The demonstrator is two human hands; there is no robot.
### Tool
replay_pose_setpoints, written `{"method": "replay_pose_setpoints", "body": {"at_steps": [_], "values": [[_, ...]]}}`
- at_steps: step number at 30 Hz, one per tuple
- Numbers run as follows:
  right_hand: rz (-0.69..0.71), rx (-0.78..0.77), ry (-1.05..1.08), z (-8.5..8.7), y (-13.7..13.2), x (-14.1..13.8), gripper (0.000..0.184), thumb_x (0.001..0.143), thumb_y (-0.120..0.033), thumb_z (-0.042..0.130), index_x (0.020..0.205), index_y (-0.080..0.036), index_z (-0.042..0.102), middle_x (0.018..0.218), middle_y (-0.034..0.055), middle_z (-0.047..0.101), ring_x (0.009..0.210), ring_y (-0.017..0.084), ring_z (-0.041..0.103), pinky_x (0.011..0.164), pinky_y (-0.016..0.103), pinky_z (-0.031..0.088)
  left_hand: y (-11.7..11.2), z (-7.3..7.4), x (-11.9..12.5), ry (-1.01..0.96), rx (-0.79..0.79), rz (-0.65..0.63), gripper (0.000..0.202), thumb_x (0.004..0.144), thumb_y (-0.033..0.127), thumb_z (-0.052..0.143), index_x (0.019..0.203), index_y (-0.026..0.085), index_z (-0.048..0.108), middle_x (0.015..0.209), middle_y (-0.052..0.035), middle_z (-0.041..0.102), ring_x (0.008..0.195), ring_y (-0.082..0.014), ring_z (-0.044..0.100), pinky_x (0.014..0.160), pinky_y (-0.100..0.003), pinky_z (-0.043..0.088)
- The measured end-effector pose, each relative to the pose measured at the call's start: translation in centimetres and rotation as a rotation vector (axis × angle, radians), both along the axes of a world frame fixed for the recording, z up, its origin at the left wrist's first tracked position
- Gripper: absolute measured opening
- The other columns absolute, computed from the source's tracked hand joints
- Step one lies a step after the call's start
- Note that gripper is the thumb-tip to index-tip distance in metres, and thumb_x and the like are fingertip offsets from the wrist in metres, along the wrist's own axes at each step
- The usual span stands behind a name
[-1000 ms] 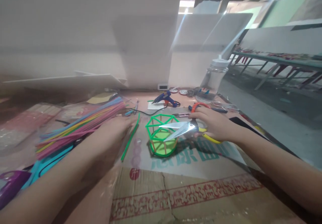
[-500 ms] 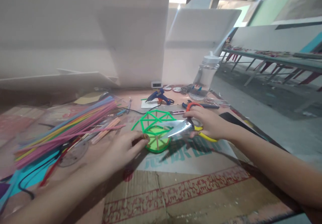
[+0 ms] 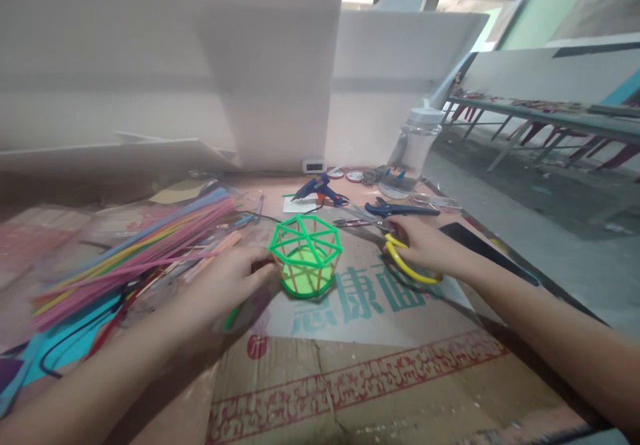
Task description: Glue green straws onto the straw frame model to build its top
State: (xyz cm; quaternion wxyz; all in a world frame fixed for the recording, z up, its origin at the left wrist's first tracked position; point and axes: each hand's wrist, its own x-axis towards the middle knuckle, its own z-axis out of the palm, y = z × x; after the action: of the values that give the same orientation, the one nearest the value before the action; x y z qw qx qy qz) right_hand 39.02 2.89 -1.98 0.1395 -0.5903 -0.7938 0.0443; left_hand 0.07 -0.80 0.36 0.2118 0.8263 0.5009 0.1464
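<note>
Reading the cardboard (image 3: 380, 385) under my hands, I made out big teal Chinese characters, with 康 plain in the middle; the one to its left was partly hidden and the one to its right too blurred to read. Lower down ran a red patterned band, and a small red stamp (image 3: 257, 346) whose mark I could not read.

On that cardboard, just above the teal writing and between my hands, the basket (image 3: 306, 258) stood upright: a round bright green base, thin pale upright sticks as walls, and a many-sided rim of green straws crossed by more green straws over the top.

My left hand (image 3: 233, 285) lay with fingers curled against the basket's left side, touching it; I could not tell whether they pinched it. My right hand (image 3: 425, 245) was closed on the yellow handle of the scissors (image 3: 407, 268), resting on the cardboard near the basket's right side
</note>
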Motion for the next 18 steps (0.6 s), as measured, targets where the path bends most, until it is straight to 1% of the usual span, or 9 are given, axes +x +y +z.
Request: {"method": "replay_pose_setpoints", "body": {"at_steps": [4, 7, 9, 10, 11, 12, 14, 16, 18], "values": [[0.085, -0.001, -0.020, -0.5, 0.3, -1.2, 0.068, 0.080, -0.035, 0.075, 0.143, -0.014, 0.058, 0.115, 0.0188, 0.071, 0.103, 0.035, 0.068, 0.086, 0.044, 0.054, -0.3, 0.2, 0.2, 0.002, -0.042, -0.015, 0.034, 0.092, 0.037, 0.047, 0.097, 0.022, 0.077, 0.100, -0.0036, 0.079, 0.092, -0.0243, 0.070, 0.079, -0.033, 0.049], [0.112, 0.077, 0.000, 0.9, 0.0, -2.0, 0.046, 0.087, -0.033, 0.070, 0.128, -0.012, 0.068, 0.113, 0.0192, 0.071, 0.105, 0.035, 0.066, 0.091, 0.047, 0.052, -0.5, 0.3, 0.4, 0.030, -0.051, -0.019, 0.033, 0.093, 0.036, 0.049, 0.096, 0.022, 0.078, 0.098, -0.0035, 0.079, 0.090, -0.0234, 0.070, 0.077, -0.032, 0.049], [0.171, 0.177, 0.069, 2.6, -0.8, -3.0, 0.029, 0.096, -0.033, 0.061, 0.115, -0.016, 0.073, 0.111, 0.0157, 0.072, 0.107, 0.030, 0.065, 0.096, 0.044, 0.050, -0.7, 0.4, 0.6, 0.039, -0.036, -0.024, 0.032, 0.093, 0.035, 0.049, 0.093, 0.022, 0.078, 0.094, -0.0033, 0.079, 0.088, -0.0229, 0.070, 0.076, -0.031, 0.048], [0.230, 0.228, 0.121, 3.5, -1.4, -3.7, 0.026, 0.100, -0.034, 0.056, 0.110, -0.018, 0.074, 0.106, 0.0125, 0.072, 0.104, 0.026, 0.065, 0.095, 0.041, 0.050, -0.7, 0.4, 0.6, 0.041, -0.035, -0.023, 0.032, 0.093, 0.035, 0.049, 0.093, 0.022, 0.078, 0.094, -0.0030, 0.079, 0.087, -0.0229, 0.070, 0.075, -0.031, 0.048], [0.359, 0.289, 0.213, 4.3, -2.0, -4.5, 0.025, 0.101, -0.034, 0.056, 0.106, -0.019, 0.075, 0.099, 0.0099, 0.072, 0.098, 0.023, 0.066, 0.090, 0.037, 0.052, -0.7, 0.4, 0.7, 0.037, -0.040, -0.022, 0.032, 0.093, 0.035, 0.049, 0.093, 0.023, 0.078, 0.095, -0.0027, 0.079, 0.087, -0.0229, 0.070, 0.074, -0.030, 0.048], [0.510, 0.331, 0.294, 5.0, -2.7, -5.4, 0.022, 0.101, -0.034, 0.058, 0.105, -0.020, 0.075, 0.094, 0.0075, 0.070, 0.091, 0.020, 0.065, 0.083, 0.033, 0.052, -0.7, 0.4, 0.8, 0.030, -0.052, -0.020, 0.032, 0.093, 0.036, 0.049, 0.094, 0.023, 0.078, 0.096, -0.0022, 0.079, 0.088, -0.0231, 0.071, 0.073, -0.030, 0.048], [0.712, 0.371, 0.321, 5.8, -3.6, -7.2, 0.019, 0.100, -0.030, 0.062, 0.109, -0.020, 0.074, 0.092, 0.0061, 0.068, 0.086, 0.017, 0.063, 0.076, 0.029, 0.051, -0.7, 0.2, 0.9, 0.011, -0.078, -0.024, 0.032, 0.094, 0.036, 0.049, 0.095, 0.025, 0.079, 0.099, -0.0012, 0.080, 0.090, -0.0233, 0.071, 0.072, -0.029, 0.049], [0.795, 0.423, 0.269, 5.8, -3.9, -8.7, 0.017, 0.099, -0.024, 0.063, 0.110, -0.018, 0.074, 0.093, 0.0068, 0.067, 0.086, 0.016, 0.062, 0.075, 0.029, 0.050, -0.6, 0.0, 0.9, 0.001, -0.078, -0.034, 0.032, 0.093, 0.036, 0.049, 0.096, 0.027, 0.080, 0.099, -0.0009, 0.081, 0.090, -0.0234, 0.072, 0.074, -0.030, 0.049], [0.808, 0.494, 0.238, 5.2, -3.7, -9.5, 0.015, 0.099, -0.021, 0.062, 0.106, -0.017, 0.074, 0.091, 0.0073, 0.066, 0.085, 0.017, 0.061, 0.074, 0.031, 0.050, -0.6, -0.2, 0.9, 0.009, -0.054, -0.038, 0.031, 0.093, 0.037, 0.051, 0.097, 0.026, 0.080, 0.098, -0.0019, 0.081, 0.089, -0.0237, 0.072, 0.075, -0.030, 0.050]]}}
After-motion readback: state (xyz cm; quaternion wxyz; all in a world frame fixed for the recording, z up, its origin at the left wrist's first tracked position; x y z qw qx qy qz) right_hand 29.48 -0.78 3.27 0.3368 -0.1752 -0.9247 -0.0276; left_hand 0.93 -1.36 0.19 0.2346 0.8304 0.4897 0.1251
